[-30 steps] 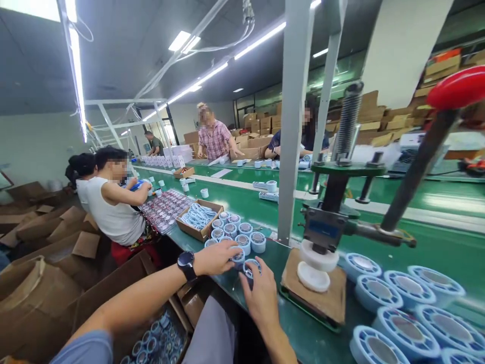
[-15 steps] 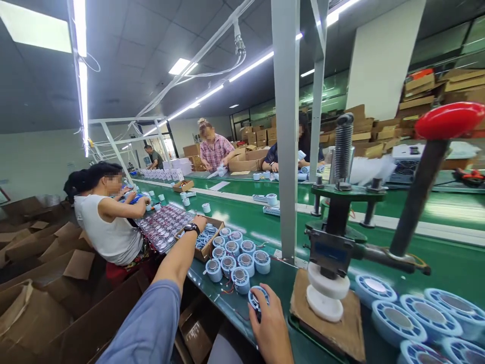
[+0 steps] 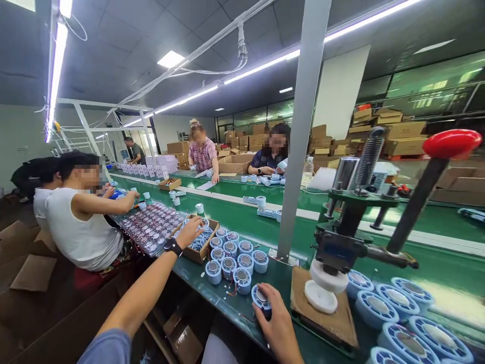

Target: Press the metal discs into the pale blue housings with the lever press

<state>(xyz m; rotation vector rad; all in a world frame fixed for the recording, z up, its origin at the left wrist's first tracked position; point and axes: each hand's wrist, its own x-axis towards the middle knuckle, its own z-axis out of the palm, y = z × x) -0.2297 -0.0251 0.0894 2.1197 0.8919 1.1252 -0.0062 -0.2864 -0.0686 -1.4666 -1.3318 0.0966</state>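
The left and right hands are positioned apart. The right hand (image 3: 273,313) is closed around the blue unit (image 3: 261,297), which has a round metal center and is at the near edge of the green surface (image 3: 227,311). The left hand (image 3: 189,231) is positioned over the cardboard tray (image 3: 214,224), fingers curved; whether they grip anything cannot be told. The tray contains light-blue rings (image 3: 200,240), loosely heaped.

Adjacent to the tray, a group of round blue units (image 3: 229,264) stands upright, close together. A hand press (image 3: 338,247) with a red knob stands right of this group; beyond it are larger blue units (image 3: 409,344). Farther along, a smaller open carton (image 3: 170,184) contains small items, too small to identify.
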